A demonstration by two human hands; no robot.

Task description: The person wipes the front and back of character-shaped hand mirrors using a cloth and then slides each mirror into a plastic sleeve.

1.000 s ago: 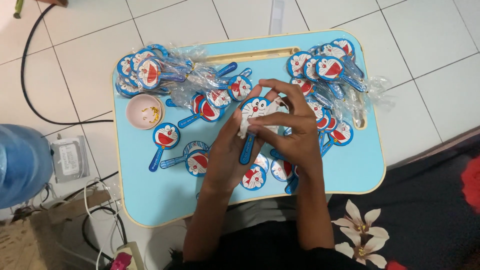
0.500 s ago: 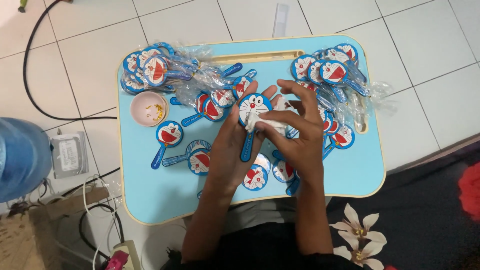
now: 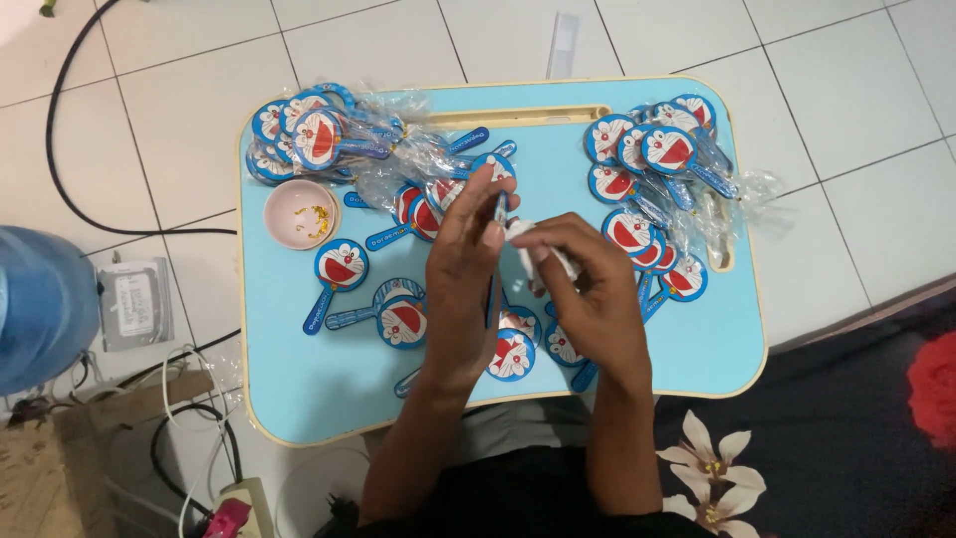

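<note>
My left hand (image 3: 460,274) grips a blue round cartoon-face paddle (image 3: 495,231) by its handle, turned edge-on above the light-blue lap table (image 3: 299,394). My right hand (image 3: 597,304) pinches a small white crumpled piece (image 3: 520,234) right against the paddle's head. Under my hands lie more loose paddles: one (image 3: 341,267) to the left, another (image 3: 403,321) beside it, and a third (image 3: 511,356) near my wrists. A wrapped pile (image 3: 311,134) fills the far left corner. A second pile (image 3: 657,151) fills the far right.
A small pink bowl (image 3: 297,214) with yellow bits stands at the table's left. On the tiled floor are a blue water jug (image 3: 35,304), a grey box (image 3: 127,302), black cables (image 3: 70,194) and a power strip (image 3: 237,508). Dark flowered cloth (image 3: 846,448) lies at the right.
The paddle in my left hand has turned from face-up to edge-on. My right hand has slid down beside it with the white piece.
</note>
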